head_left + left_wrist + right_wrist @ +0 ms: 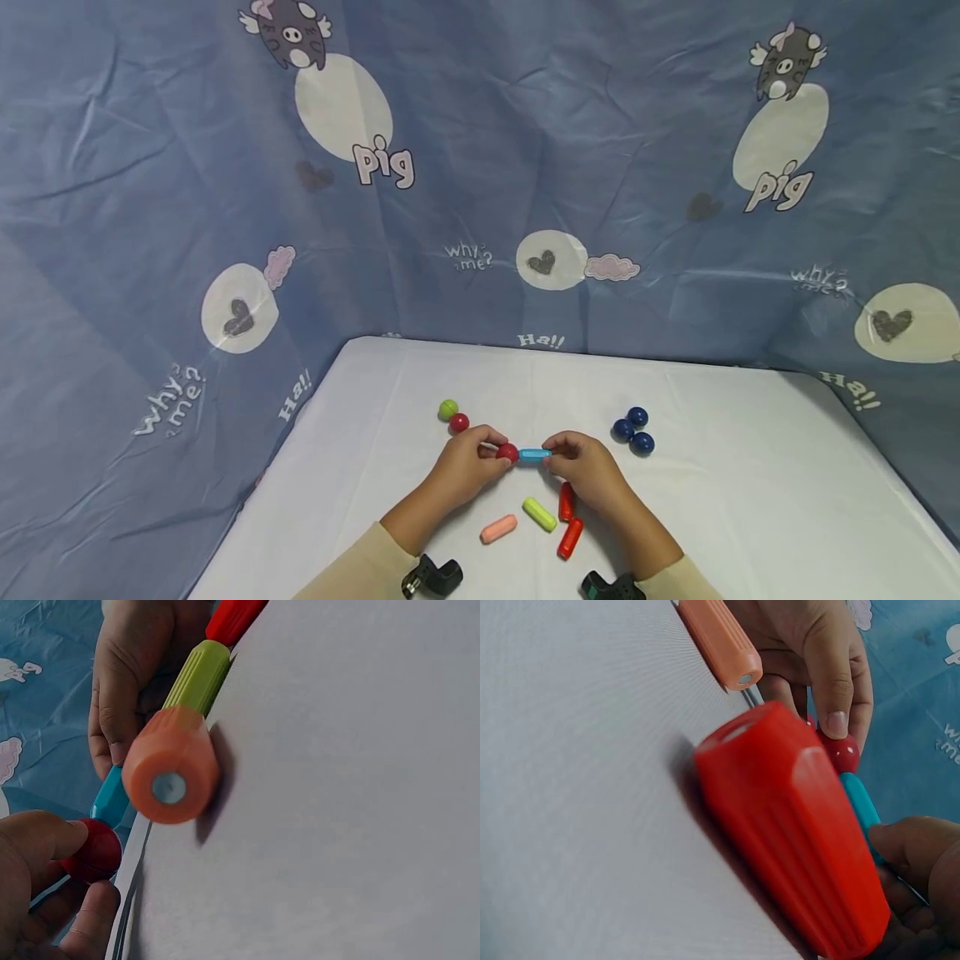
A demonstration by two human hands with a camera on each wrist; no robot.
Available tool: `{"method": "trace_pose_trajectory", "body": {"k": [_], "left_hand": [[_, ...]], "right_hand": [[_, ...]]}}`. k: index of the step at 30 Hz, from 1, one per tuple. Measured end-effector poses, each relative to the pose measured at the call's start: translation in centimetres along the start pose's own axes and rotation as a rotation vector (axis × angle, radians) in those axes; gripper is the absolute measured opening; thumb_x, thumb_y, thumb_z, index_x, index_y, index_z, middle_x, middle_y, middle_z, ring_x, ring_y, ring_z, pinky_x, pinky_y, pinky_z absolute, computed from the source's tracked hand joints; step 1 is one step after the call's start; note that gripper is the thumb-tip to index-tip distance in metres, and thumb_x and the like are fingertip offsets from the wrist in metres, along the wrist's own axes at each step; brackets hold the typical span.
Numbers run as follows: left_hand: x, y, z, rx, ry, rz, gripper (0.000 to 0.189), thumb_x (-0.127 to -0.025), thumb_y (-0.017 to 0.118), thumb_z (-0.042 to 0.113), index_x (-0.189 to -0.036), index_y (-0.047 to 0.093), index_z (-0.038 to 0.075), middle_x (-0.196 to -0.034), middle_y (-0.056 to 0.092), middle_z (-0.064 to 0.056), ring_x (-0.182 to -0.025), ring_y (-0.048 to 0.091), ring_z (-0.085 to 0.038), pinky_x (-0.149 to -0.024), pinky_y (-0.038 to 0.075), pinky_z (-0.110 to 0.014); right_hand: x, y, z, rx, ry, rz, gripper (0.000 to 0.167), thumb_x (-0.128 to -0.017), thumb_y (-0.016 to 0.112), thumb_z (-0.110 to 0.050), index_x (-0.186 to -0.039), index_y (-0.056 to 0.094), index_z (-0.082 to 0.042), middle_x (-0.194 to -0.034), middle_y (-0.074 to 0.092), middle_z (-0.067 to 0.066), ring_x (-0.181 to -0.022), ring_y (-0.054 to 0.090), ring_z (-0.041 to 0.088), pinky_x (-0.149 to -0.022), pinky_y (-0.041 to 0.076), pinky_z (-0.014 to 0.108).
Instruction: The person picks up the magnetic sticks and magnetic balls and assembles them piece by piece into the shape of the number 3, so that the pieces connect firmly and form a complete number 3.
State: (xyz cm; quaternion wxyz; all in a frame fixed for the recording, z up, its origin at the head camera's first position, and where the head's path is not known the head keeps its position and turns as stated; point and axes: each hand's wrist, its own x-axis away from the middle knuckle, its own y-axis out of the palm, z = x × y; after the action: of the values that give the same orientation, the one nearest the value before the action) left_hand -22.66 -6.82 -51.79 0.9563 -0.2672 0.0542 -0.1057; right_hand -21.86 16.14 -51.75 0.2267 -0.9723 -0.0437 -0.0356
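My left hand (467,463) pinches a glossy red ball (507,452) between thumb and fingers. One end of a light blue magnetic rod (534,455) meets the ball's right side. The rod's other end is pinched by my right hand (588,468). In the left wrist view, the ball (94,851) and the blue rod (109,796) line up between both hands. From the right wrist, the blue rod (861,806) shows with my right thumb (911,838) against it.
Nearer me lie an orange rod (498,529), a green rod (540,514) and two red rods (566,502). Left of the hands, a green ball (447,409) is beside another red ball (459,422). Three dark blue balls (642,443) cluster at right on the white table (735,500).
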Motion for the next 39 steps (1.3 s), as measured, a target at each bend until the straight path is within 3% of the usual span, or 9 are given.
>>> {"method": "trace_pose_trajectory", "body": {"k": [12, 24, 35, 39], "left_hand": [[-0.7, -0.1, -0.3, -0.042, 0.013, -0.009, 0.020, -0.090, 0.082, 0.016, -0.108, 0.073, 0.017, -0.099, 0.073, 0.006, -0.089, 0.068, -0.008, -0.077, 0.060, -0.025], [-0.8, 0.1, -0.8, -0.057, -0.014, 0.001, 0.021, -0.088, 0.085, 0.019, -0.106, 0.074, 0.018, -0.096, 0.073, 0.007, -0.087, 0.067, -0.008, -0.077, 0.060, -0.024], [-0.8, 0.2, -0.8, -0.032, -0.044, 0.010, 0.022, -0.088, 0.085, 0.019, -0.106, 0.074, 0.018, -0.097, 0.073, 0.006, -0.089, 0.067, -0.009, -0.077, 0.060, -0.025], [-0.9, 0.3, -0.9, -0.037, -0.019, 0.014, 0.022, -0.088, 0.085, 0.018, -0.107, 0.074, 0.017, -0.095, 0.073, 0.006, -0.087, 0.066, -0.009, -0.074, 0.058, -0.023]], "right_hand": [[-0.1, 0.1, 0.0, 0.033, 0.025, 0.032, 0.014, -0.092, 0.076, -0.010, -0.104, 0.076, -0.017, -0.099, 0.073, -0.002, -0.092, 0.064, 0.017, -0.083, 0.054, 0.031], [0.1, -0.2, 0.3, 0.077, 0.056, 0.065, 0.012, -0.094, 0.077, -0.015, -0.105, 0.074, -0.018, -0.099, 0.073, -0.003, -0.092, 0.065, 0.016, -0.082, 0.060, 0.032], [0.3, -0.8, 0.2, 0.127, 0.038, 0.108, 0.012, -0.092, 0.078, -0.014, -0.103, 0.074, -0.018, -0.098, 0.074, -0.004, -0.091, 0.066, 0.015, -0.078, 0.058, 0.032], [0.7, -1.6, -0.1, 0.145, -0.009, 0.136, 0.013, -0.092, 0.078, -0.014, -0.104, 0.074, -0.016, -0.098, 0.075, -0.004, -0.093, 0.069, 0.015, -0.082, 0.058, 0.035]]}}
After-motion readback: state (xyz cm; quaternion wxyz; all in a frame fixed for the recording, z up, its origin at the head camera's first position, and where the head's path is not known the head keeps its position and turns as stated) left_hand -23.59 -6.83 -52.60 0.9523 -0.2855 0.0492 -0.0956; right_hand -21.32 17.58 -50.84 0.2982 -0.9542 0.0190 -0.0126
